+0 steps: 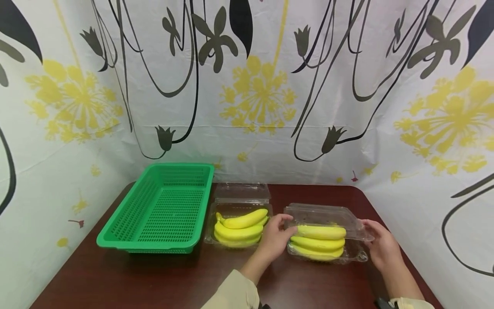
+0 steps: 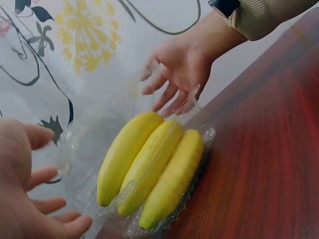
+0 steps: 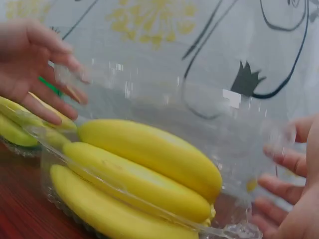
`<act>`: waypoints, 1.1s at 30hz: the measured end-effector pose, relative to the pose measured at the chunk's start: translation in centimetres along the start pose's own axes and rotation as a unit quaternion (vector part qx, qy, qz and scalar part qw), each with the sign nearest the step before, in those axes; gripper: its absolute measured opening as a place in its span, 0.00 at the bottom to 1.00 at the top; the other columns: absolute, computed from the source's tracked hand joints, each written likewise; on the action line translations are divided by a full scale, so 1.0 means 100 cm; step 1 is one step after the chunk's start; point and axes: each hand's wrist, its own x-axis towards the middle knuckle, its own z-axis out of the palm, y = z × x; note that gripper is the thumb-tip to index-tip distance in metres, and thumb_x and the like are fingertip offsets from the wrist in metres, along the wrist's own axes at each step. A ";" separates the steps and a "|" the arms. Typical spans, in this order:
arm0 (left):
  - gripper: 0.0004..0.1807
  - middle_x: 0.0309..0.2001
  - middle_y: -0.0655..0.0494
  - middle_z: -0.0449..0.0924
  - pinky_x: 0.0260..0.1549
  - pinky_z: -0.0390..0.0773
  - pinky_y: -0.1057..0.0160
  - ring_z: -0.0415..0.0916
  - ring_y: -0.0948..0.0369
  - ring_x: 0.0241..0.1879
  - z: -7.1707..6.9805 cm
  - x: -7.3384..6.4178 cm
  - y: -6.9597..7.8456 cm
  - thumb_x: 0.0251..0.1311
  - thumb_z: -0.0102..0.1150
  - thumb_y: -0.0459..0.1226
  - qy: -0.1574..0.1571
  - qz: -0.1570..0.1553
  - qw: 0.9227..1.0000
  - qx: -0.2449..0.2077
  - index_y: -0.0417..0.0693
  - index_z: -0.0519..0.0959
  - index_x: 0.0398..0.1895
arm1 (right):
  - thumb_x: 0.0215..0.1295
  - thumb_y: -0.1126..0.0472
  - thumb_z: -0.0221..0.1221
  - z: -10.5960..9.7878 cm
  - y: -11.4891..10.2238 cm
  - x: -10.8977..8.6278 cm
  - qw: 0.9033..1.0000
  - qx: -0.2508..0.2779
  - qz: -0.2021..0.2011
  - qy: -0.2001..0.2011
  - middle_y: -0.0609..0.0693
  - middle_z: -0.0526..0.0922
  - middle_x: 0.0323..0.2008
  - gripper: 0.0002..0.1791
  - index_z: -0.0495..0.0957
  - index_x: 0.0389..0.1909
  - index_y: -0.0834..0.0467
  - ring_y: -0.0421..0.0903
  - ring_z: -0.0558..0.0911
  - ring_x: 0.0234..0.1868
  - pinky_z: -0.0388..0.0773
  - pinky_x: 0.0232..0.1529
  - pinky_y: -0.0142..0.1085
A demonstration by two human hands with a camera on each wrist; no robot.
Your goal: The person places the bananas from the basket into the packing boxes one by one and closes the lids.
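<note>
A clear plastic clamshell box (image 1: 356, 256) holds several yellow bananas (image 1: 320, 243), with its hinged lid (image 1: 324, 214) raised at a slant over them. At the box's left side is my left hand (image 1: 275, 236), its fingers spread beside the lid in the left wrist view. My right hand (image 1: 382, 244) is at the lid's right corner, and its loosely extended fingers (image 3: 286, 162) touch the clear plastic in the right wrist view. To the left, a second clear box (image 1: 210, 234) stands with its lid (image 1: 242, 193) up and holds more bananas (image 1: 241, 229).
A green plastic basket (image 1: 101, 238) with slotted sides stands at the left of the dark red-brown table (image 1: 154, 279). Behind the table hangs a white cloth (image 1: 262, 154) printed with grey and yellow flowers. The second banana box sits close to my left hand.
</note>
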 end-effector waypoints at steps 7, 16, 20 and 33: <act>0.15 0.60 0.50 0.72 0.54 0.70 0.46 0.67 0.46 0.61 0.006 -0.014 0.006 0.61 0.61 0.39 -0.020 -0.035 0.999 -0.026 0.49 0.80 0.52 | 0.76 0.53 0.47 0.011 -0.002 -0.010 0.992 -0.114 0.047 0.039 0.32 0.81 0.39 0.14 0.84 0.42 0.41 0.32 0.78 0.42 0.72 0.41 0.28; 0.21 0.68 0.41 0.61 0.39 0.75 0.63 0.73 0.53 0.47 0.023 -0.016 -0.009 0.58 0.61 0.29 0.003 -0.027 0.998 -0.062 0.44 0.78 0.57 | 0.71 0.52 0.56 0.031 0.009 -0.010 0.962 -0.202 0.085 0.163 0.31 0.78 0.37 0.17 0.75 0.57 0.52 0.30 0.76 0.41 0.73 0.40 0.24; 0.23 0.68 0.41 0.62 0.34 0.74 0.67 0.73 0.55 0.45 0.028 -0.011 -0.019 0.56 0.59 0.24 0.022 0.002 0.998 -0.055 0.43 0.77 0.57 | 0.69 0.52 0.58 0.038 0.016 -0.004 0.945 -0.225 0.077 0.224 0.32 0.78 0.35 0.21 0.75 0.58 0.57 0.33 0.75 0.39 0.72 0.34 0.27; 0.22 0.69 0.44 0.62 0.33 0.74 0.70 0.75 0.60 0.45 0.042 0.009 -0.034 0.62 0.56 0.23 0.063 0.026 0.996 -0.063 0.42 0.77 0.60 | 0.68 0.45 0.57 0.042 0.035 0.019 0.929 -0.215 0.024 0.300 0.43 0.72 0.44 0.22 0.74 0.50 0.59 0.38 0.67 0.43 0.63 0.46 0.35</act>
